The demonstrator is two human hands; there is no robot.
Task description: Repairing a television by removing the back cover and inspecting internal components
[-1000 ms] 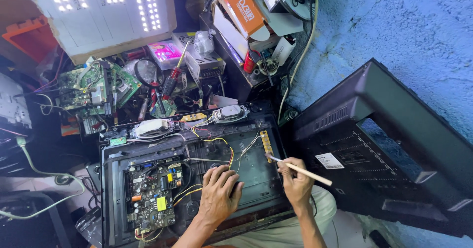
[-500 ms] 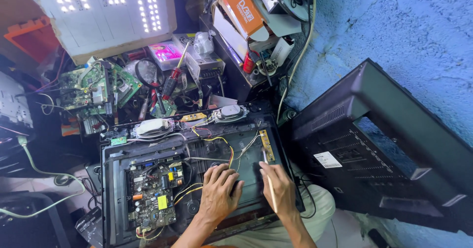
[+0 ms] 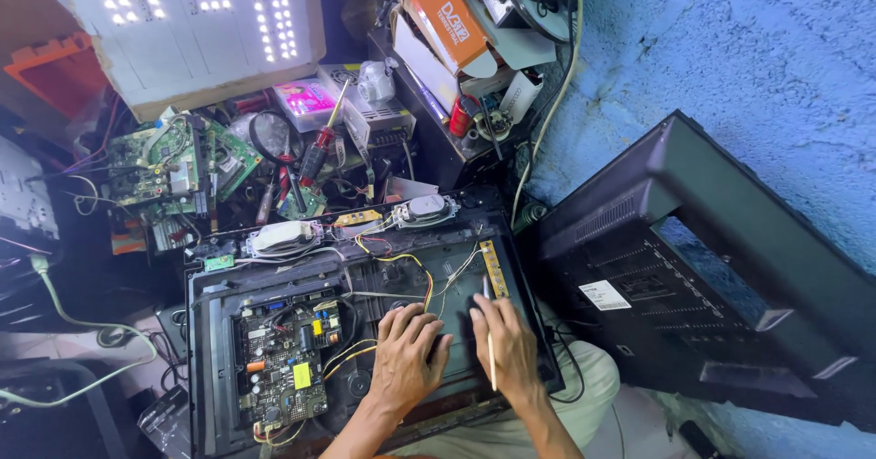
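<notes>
Low in the centre of the frame, the opened television chassis [image 3: 365, 331] lies flat. The left hand [image 3: 406, 354] presses on it, fingers spread and holding nothing. Just right of it, the right hand [image 3: 511, 349] pinches a thin pale stick [image 3: 490, 354] (perhaps a brush handle; its tip is hard to make out). Light strokes, kept clear of the yellow wires [image 3: 415, 272] and the power board [image 3: 278, 368], seem wisest.

Glaring LED panel [image 3: 192, 30] top left, daylit blue wall [image 3: 757, 76], sharp focus, dim left edge.
</notes>
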